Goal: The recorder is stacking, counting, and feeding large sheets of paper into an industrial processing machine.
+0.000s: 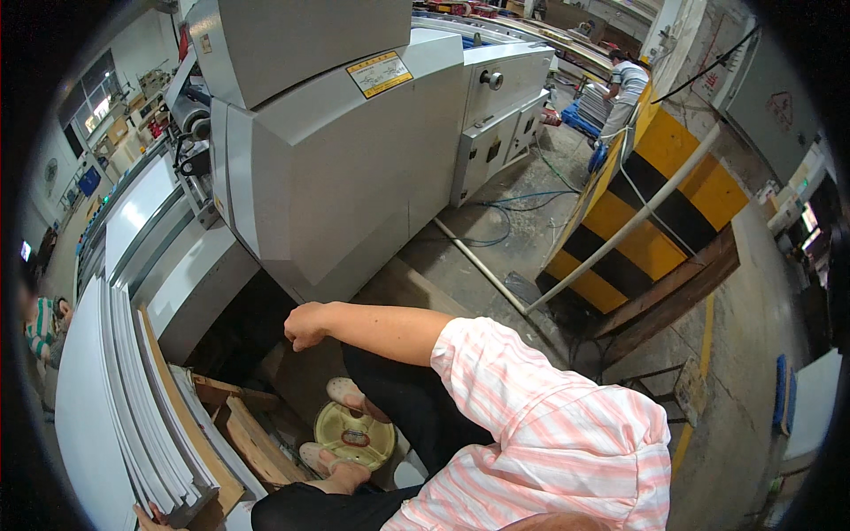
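My right hand (pixel 306 326) is held out beside the grey machine's lower corner, its fingers curled into a loose fist with nothing showing in it. To the lower left stands a thick stack of white sheets (pixel 133 398), its layers fanned slightly apart along the edge. At the stack's near corner is my left hand (pixel 154 519), cut off by the picture's lower edge. Its few visible fingers are apart and touch the bottom corner of the sheets. A brown board (pixel 181 411) lies against the stack's right side.
The large grey machine (pixel 354 168) fills the centre. Wooden pallet pieces (pixel 257 438) lie below the stack. My feet rest on a round yellow drum (pixel 376 445). A pale pole (pixel 629 217) leans by a black-and-yellow striped barrier (pixel 682 190). Another person (pixel 628 84) works behind it.
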`<state>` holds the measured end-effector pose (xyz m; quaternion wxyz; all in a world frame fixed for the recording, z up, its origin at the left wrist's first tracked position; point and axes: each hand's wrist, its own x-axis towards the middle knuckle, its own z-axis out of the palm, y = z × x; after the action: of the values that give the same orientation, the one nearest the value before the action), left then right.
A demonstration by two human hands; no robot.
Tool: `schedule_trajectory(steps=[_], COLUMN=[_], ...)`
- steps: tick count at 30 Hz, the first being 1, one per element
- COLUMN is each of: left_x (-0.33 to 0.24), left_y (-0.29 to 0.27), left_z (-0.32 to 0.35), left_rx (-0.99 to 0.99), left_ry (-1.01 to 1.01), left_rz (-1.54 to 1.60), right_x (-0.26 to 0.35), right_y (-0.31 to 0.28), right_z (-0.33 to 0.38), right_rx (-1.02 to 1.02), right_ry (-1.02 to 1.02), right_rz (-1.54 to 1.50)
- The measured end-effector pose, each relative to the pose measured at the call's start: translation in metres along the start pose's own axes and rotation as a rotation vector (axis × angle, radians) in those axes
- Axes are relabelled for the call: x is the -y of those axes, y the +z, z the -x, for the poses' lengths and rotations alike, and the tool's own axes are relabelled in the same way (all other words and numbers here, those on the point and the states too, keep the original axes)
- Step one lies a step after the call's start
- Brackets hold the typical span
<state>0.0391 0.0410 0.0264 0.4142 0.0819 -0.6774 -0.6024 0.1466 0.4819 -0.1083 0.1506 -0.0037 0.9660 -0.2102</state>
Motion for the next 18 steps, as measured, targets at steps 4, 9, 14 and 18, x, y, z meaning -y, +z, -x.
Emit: schedule_trajectory(steps=[4, 9, 14, 18], left_x=[-0.0050, -0.0087, -0.0061, -0.0059], left_y=[0.0009, 0.0016, 0.0004, 0.0035], left_z=[0.0037, 0.0070, 0.0044, 0.0081], left_rx=[-0.001, 0.011, -0.025, -0.015], left_ry=[-0.023, 0.003, -0.039, -0.040], left_rz=[0.086, 0.092, 0.052, 0.050], right_x=[-0.0011, -0.0040, 0.0032, 0.0000], right_y=[0.0009, 0.0022, -0.0022, -0.0012], right_z=[-0.0003, -0.0027, 0.0059, 0.0051], right_rx=[-0.034, 0.009, -0.033, -0.015], right_ry=[-0.003, 0.014, 0.001, 0.018], right_rz=[-0.020, 0.006, -0.012, -0.037])
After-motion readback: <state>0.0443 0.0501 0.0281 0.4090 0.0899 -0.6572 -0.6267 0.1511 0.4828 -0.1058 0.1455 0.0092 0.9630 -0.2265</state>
